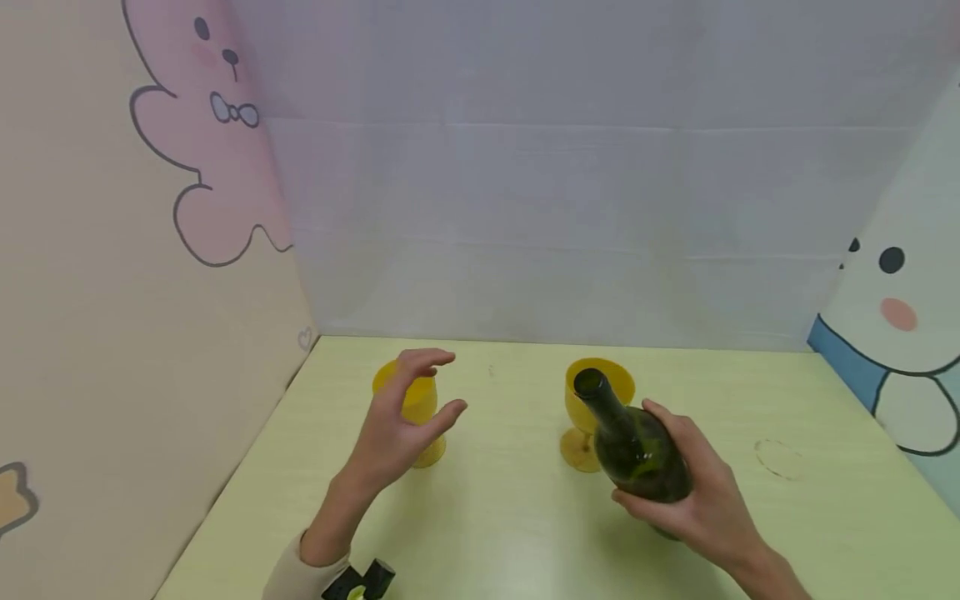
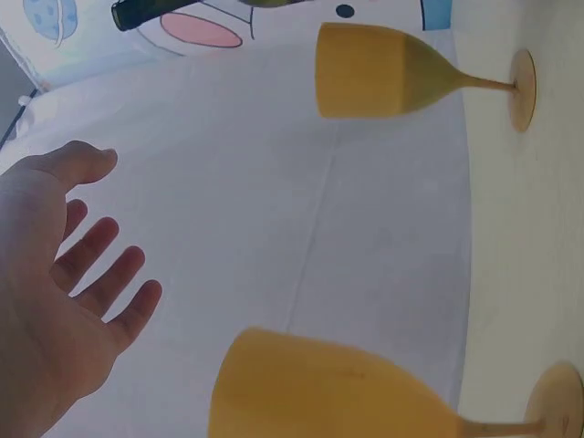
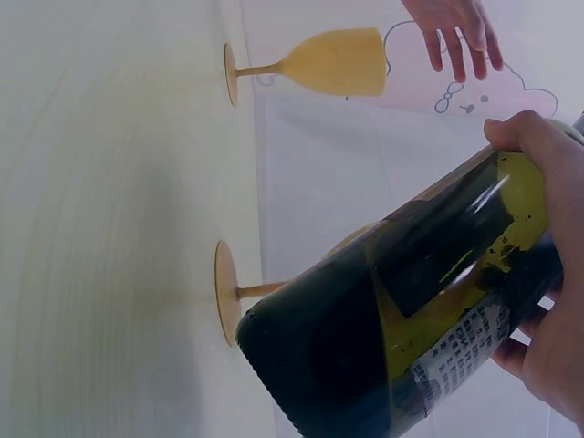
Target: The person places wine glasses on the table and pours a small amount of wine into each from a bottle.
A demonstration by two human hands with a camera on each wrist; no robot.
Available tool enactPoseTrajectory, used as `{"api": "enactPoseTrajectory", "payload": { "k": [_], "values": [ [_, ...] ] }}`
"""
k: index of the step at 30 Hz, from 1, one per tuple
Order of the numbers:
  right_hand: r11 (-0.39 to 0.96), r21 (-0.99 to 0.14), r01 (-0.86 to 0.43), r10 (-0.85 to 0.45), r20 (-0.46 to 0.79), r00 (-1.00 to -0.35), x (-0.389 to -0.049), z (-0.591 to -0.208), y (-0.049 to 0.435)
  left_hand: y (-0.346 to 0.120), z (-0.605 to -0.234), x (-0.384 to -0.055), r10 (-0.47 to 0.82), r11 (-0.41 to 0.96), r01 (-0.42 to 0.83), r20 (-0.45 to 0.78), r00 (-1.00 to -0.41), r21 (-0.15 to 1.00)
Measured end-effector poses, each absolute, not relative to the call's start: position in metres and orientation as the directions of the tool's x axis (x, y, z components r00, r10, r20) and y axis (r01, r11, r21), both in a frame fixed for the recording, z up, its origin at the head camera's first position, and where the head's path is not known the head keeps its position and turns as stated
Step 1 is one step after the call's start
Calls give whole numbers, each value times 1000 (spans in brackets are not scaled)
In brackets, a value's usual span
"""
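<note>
Green bottle: in the head view it tilts above the worktop, neck overlapping the right yellow goblet. The right hand has its grip wrapped round the bottle's body. The left hand, grip parted and holding nothing, is near the left yellow goblet.

In the left wrist view, both goblets stand upright, clear of the left hand.

In the right wrist view, a printed label shows on the bottle.

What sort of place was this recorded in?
Probably a small staged recording booth: a pale table enclosed by a plain back sheet and cartoon-decorated side walls.
</note>
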State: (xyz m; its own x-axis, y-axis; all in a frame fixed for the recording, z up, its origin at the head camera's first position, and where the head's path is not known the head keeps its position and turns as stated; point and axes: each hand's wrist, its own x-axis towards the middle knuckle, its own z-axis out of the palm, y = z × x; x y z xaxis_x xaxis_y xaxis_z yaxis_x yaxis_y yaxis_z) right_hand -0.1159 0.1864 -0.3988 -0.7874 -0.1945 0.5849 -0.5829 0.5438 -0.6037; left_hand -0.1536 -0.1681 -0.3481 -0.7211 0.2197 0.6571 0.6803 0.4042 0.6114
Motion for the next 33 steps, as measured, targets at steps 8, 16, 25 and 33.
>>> {"api": "enactPoseTrajectory", "payload": {
  "k": [8, 16, 25, 33],
  "values": [
    [496, -575, -651, -229, 636, -736, -117, -395, 174, -208, -345, -155, 194, 470, 670, 673, -714, 575],
    [490, -606, -626, -229, 604, -764, -119, -394, 165, -239, -326, -158, 259, 537, 671, 657, -708, 512],
    [483, -608, -630, -220, 612, -759, -121, -394, 156, -271, -307, -157, 289, 622, 641, 629, -722, 450],
    [474, -646, -598, -215, 574, -790, -121, -396, 141, -275, -349, -160, 143, 511, 491, 493, -858, 706]
  ]
}}
